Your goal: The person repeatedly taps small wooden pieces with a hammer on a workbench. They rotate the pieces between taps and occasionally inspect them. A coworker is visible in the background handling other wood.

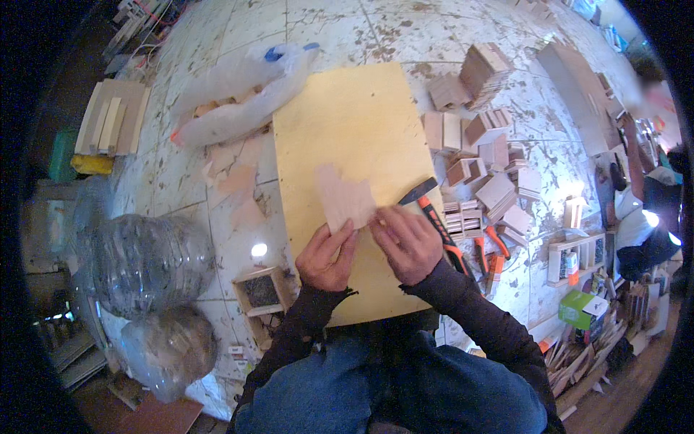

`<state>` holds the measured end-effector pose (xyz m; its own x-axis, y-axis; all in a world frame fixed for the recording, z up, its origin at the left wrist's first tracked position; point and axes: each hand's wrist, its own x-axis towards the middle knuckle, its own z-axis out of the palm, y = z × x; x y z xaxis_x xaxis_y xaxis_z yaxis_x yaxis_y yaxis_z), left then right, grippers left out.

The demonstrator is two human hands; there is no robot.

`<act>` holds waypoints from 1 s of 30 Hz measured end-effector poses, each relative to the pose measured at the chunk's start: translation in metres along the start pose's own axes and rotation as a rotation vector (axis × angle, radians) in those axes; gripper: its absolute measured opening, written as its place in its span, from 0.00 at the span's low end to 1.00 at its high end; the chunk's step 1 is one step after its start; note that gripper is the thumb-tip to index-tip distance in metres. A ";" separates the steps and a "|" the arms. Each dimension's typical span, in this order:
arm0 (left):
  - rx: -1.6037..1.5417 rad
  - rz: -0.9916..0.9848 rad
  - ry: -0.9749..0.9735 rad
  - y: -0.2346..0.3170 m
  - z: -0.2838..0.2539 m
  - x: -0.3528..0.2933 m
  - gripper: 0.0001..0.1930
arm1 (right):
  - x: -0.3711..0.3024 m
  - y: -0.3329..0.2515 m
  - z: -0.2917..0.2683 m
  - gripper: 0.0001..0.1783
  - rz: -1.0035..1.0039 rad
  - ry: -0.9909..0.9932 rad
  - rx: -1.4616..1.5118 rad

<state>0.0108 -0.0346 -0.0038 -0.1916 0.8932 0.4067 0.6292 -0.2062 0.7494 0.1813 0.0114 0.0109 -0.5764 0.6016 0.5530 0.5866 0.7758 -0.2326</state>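
My left hand [325, 257] pinches the lower left edge of a thin, pale pinkish sheet [343, 195] with a ragged, stepped outline. Its kind, paper or thin wood, cannot be made out. My right hand [408, 244] closes its fingertips on the sheet's lower right corner. Both hands are over a yellowish wooden board [354, 116] in front of my knees. Beside my right hand lies a hammer [432, 217] with a black head and an orange and black handle, across the board's right edge. Orange-handled pliers [495, 242] rest just beyond it.
Stacks of small wooden pieces [495, 192] spread to the right. At the far left of the board lies a translucent plastic bag [238, 98]; similar pale scraps [238, 181] are on the floor near it. Wrapped bundles [152, 264] and a small wooden box [262, 291] stand at left.
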 end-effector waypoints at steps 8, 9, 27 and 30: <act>-0.168 -0.075 0.053 -0.026 -0.028 -0.021 0.14 | -0.008 -0.011 0.010 0.19 0.023 -0.013 -0.047; -0.127 -0.265 0.154 -0.039 -0.036 -0.034 0.15 | -0.009 -0.010 0.012 0.19 0.002 -0.009 -0.071; 0.797 -0.518 -0.171 -0.168 -0.107 -0.137 0.11 | -0.011 -0.007 0.021 0.18 -0.002 0.090 -0.073; 0.751 -0.498 -0.131 -0.164 -0.113 -0.139 0.11 | -0.011 -0.008 0.020 0.18 0.024 0.085 -0.052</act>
<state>-0.1514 -0.1698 -0.1242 -0.5144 0.8570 0.0303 0.8306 0.4892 0.2660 0.1714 0.0025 -0.0096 -0.5125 0.6001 0.6142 0.6300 0.7488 -0.2061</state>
